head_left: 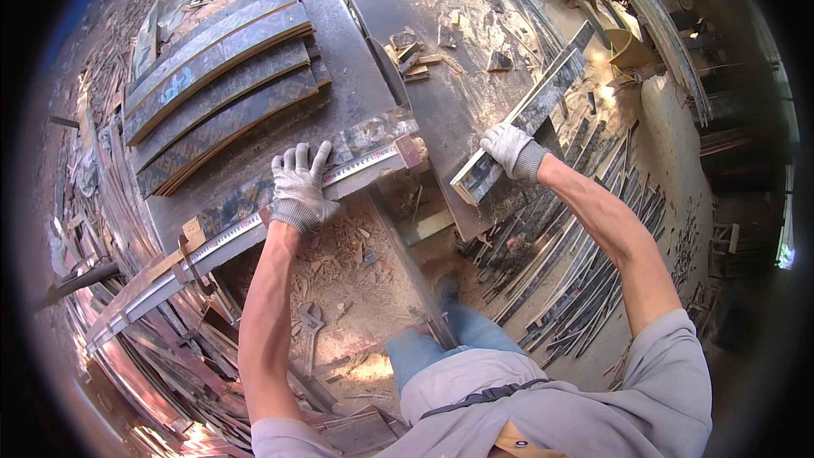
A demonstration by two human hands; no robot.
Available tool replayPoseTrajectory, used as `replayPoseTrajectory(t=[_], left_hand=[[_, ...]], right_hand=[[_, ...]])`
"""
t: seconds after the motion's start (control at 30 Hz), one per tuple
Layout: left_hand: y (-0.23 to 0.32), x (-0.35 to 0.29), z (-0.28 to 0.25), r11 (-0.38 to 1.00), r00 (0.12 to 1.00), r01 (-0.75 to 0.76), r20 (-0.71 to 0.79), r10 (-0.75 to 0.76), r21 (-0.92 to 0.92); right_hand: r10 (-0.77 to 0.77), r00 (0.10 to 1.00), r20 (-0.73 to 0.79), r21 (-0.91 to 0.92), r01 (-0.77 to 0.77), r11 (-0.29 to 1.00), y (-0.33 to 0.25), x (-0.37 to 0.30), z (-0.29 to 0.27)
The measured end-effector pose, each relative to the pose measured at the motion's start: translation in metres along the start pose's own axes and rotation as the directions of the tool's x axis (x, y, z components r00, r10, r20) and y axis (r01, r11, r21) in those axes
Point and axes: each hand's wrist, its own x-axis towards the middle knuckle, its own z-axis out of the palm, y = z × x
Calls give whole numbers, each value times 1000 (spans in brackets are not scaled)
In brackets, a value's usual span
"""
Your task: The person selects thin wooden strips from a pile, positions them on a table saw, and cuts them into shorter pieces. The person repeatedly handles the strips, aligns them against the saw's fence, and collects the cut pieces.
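Observation:
My left hand [301,187], in a pale work glove, lies with its fingers spread over a dark printed plywood strip [369,132] and the metal rail in front of it. A measuring tape [363,164] runs along that rail. A small reddish block [409,153] sits at the strip's right end. My right hand [510,151], gloved too, is closed around the near part of long plywood strips [553,93], held together at the right edge of the dark worktable [445,140]. Their far end points up and right.
A stack of dark plywood strips [225,68] lies on the table at left. Small offcuts [411,58] are scattered at the back. An adjustable wrench [311,331] rests amid sawdust below. Many thin strips [593,246] cover the floor at right. A steel bar [407,263] stands between my arms.

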Motion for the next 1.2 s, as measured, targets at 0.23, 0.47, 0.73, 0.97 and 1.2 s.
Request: replayPoseTrajectory(t=[0.23,0.47,0.73,0.97,1.2], left_hand=[[-2,2,-15,984,996,-41,-86,26,-174],[-37,22,-28,918,983,182,47,-177,-351],[-65,64,-54,903,831,295,551,-81,-312],[-64,73,-59,833,773,422,622,-124,-358],[-66,103,-44,827,685,413,729,-6,-381]], right_hand=[[-267,962,-60,99,272,957,-11,3,-79],[-353,914,-202,136,383,914,-11,52,-154],[-394,893,-217,174,433,884,61,138,-186],[-433,863,-261,205,488,849,120,216,-182],[-433,876,-213,261,478,838,143,265,-187]])
